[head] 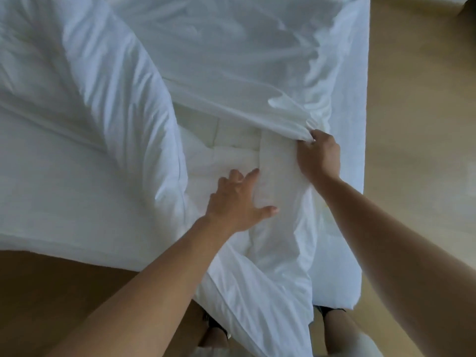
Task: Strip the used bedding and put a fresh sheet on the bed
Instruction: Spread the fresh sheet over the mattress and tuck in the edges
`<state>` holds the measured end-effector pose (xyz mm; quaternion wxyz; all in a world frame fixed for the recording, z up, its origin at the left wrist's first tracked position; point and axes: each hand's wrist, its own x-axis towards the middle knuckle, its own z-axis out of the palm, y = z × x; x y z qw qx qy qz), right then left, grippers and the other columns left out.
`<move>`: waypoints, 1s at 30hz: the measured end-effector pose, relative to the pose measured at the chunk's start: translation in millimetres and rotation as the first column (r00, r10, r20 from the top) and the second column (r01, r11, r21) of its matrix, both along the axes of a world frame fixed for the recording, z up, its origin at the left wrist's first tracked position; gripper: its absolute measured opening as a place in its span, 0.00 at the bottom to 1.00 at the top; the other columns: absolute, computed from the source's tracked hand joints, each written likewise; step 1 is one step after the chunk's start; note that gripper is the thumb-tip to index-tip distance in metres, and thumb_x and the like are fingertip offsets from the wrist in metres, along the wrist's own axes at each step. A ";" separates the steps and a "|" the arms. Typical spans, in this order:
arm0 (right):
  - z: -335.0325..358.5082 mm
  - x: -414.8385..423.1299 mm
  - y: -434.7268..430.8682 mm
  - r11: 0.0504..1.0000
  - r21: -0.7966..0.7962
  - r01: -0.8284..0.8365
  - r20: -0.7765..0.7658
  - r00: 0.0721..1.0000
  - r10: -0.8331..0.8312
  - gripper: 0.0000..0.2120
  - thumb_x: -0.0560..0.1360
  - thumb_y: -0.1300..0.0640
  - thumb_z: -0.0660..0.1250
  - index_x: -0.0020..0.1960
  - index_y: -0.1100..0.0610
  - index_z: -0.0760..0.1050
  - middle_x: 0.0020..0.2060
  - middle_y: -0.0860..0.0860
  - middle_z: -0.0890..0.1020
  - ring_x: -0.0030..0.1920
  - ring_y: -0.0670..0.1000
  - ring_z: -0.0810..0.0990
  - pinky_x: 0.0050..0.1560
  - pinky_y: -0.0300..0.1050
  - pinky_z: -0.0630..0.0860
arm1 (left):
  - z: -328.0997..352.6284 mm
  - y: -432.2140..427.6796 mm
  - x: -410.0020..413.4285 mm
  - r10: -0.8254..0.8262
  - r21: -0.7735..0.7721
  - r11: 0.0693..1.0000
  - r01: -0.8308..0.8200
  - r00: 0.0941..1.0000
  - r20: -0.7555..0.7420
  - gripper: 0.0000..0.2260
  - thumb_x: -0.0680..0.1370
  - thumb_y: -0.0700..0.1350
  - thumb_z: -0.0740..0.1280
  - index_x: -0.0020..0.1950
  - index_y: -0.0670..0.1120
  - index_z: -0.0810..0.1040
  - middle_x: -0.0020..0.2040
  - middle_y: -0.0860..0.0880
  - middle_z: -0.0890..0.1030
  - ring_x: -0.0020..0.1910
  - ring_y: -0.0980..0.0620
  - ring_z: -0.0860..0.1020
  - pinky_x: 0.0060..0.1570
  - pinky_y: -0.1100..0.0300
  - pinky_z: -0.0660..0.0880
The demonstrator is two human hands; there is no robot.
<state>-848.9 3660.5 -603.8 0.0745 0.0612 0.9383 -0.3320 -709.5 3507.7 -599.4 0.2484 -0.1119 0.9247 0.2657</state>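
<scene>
While my left hand [239, 199] lies nearest, fingers spread flat on the quilted filling [273, 173], my right hand [319, 155], at two o'clock from it, clamps the bunched edge of the used cover [231, 81], which stretches away toward eleven o'clock; I judge the right hand must peel it.

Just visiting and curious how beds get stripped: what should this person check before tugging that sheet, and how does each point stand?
1. Right hand grips sheet edge: ok.
2. Left hand pressing quilt down, fingers straight: ok.
3. Sheet free of the bundle at left: cannot tell.
4. Sheet's far end loose: cannot tell, out of view.
5. Quilt clear of the feet: not ok, it hangs between them.
</scene>
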 end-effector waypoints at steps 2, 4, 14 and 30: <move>2.9 -16.2 0.8 0.993 -0.020 0.118 -0.081 0.990 -0.119 0.07 0.68 0.54 0.57 0.40 0.55 0.71 0.33 0.49 0.75 0.38 0.58 0.73 0.35 0.43 0.63 | -3.8 15.4 -5.0 -0.009 0.077 0.997 0.005 0.999 0.043 0.46 0.69 0.72 0.69 0.80 0.60 0.49 0.73 0.44 0.65 0.70 0.37 0.66 0.67 0.40 0.69; 2.3 -37.4 1.7 0.977 -0.041 0.208 -0.136 0.968 -0.212 0.08 0.66 0.55 0.56 0.43 0.51 0.71 0.34 0.46 0.76 0.38 0.55 0.74 0.33 0.42 0.63 | -9.7 26.9 -17.2 0.055 0.134 0.989 -0.060 0.998 0.039 0.49 0.70 0.70 0.70 0.81 0.60 0.44 0.74 0.44 0.66 0.72 0.38 0.66 0.69 0.43 0.68; -36.8 -69.6 94.7 0.926 0.360 -0.116 0.022 0.993 0.116 0.25 0.64 0.62 0.62 0.61 0.50 0.68 0.60 0.55 0.70 0.60 0.61 0.70 0.60 0.56 0.67 | -10.9 91.4 -105.4 0.200 -0.171 0.963 -0.206 0.978 -0.054 0.32 0.73 0.55 0.71 0.76 0.55 0.66 0.63 0.41 0.74 0.61 0.38 0.74 0.60 0.49 0.73; 59.2 -52.3 114.4 0.608 0.066 -0.791 -0.126 0.598 0.791 0.28 0.60 0.63 0.68 0.58 0.50 0.67 0.60 0.52 0.68 0.49 0.54 0.75 0.38 0.40 0.70 | 28.6 176.1 -73.1 0.463 0.331 0.852 -0.406 0.879 -0.112 0.09 0.77 0.51 0.72 0.48 0.47 0.79 0.45 0.54 0.80 0.47 0.56 0.78 0.47 0.63 0.71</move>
